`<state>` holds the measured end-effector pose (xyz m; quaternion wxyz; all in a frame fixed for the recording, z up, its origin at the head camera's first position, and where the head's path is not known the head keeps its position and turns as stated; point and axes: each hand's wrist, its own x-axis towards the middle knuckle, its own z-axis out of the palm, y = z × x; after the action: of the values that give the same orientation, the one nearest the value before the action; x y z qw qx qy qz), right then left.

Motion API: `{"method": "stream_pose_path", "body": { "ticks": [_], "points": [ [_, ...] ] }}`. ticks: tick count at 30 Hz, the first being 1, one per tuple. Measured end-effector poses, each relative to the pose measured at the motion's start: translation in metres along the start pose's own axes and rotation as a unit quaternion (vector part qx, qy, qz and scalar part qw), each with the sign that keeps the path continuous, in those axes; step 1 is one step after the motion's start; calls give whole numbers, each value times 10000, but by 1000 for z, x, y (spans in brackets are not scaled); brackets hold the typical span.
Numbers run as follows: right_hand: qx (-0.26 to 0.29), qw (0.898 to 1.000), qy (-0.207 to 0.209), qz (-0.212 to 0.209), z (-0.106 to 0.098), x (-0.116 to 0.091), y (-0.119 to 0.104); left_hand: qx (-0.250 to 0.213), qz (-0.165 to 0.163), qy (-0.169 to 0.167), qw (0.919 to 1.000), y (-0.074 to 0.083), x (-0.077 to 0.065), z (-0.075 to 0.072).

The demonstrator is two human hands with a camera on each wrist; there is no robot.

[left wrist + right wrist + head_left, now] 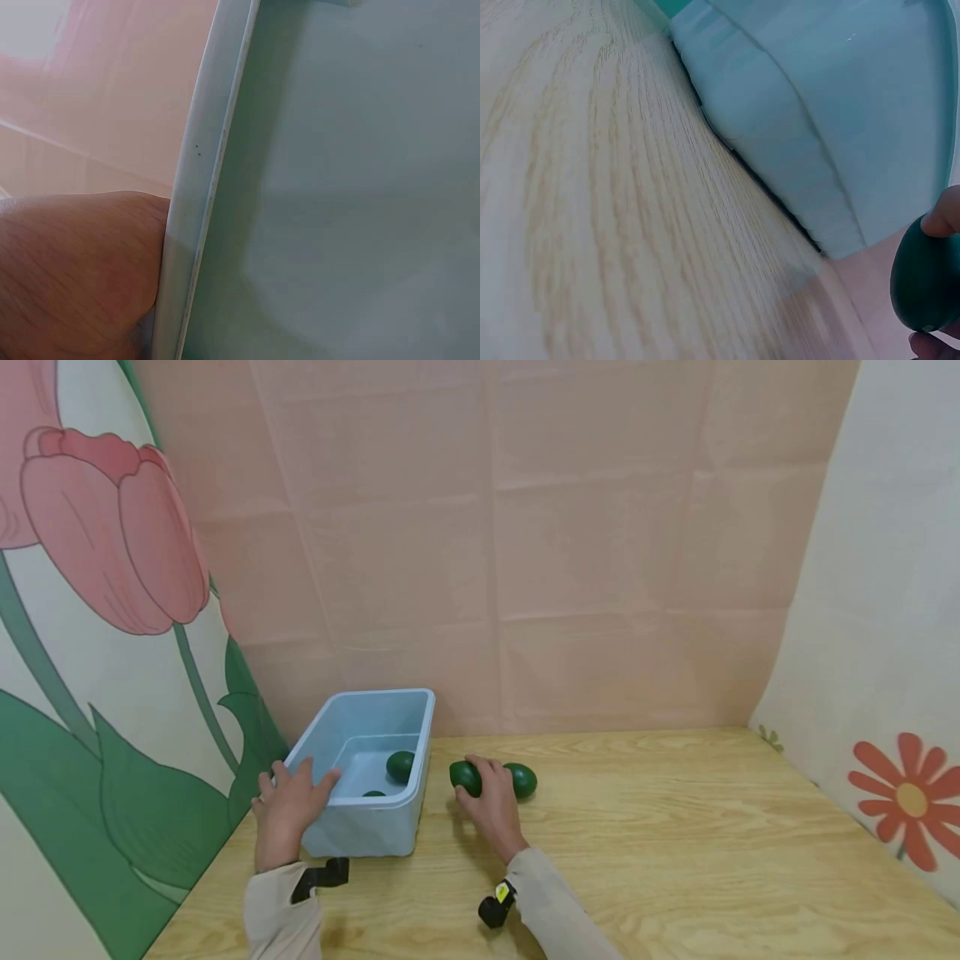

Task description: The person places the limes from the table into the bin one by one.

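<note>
My right hand (492, 806) grips a dark green avocado (466, 778) between thumb and fingers, to the right of a light blue plastic bin (363, 829). The right wrist view shows this avocado (922, 281) close up, with fingertips at both ends. Behind the right hand, another avocado (521, 781) lies on the table. Inside the bin are an avocado (401, 766) by its right wall and part of one more (374, 793), mostly hidden by the near rim. My left hand (288, 810), fingers spread, rests at the bin's near left corner, against the rim (196, 165).
The light wooden table (660, 843) stretches to the right of the hands. A pinkish cloth backdrop (570, 568) hangs behind it. On the left stands a panel with a tulip print (120, 527); on the right, a white one with a red flower (911, 799).
</note>
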<state>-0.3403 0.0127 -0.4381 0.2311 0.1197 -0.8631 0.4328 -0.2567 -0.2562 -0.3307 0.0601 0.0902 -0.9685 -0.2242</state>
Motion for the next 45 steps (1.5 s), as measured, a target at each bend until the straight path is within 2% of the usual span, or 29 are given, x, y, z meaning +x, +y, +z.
{"method": "stream_pose_path", "body": {
  "ticks": [6,20,45],
  "points": [
    [33,9999,62,-108,0,0,0,11,8,22,10000,0,0,0],
    [416,9990,130,76,0,0,0,-52,21,37,10000,0,0,0],
    [502,9979,379,-130,-1,0,1,-34,16,-18,10000,2,-1,-2]
  ]
}}
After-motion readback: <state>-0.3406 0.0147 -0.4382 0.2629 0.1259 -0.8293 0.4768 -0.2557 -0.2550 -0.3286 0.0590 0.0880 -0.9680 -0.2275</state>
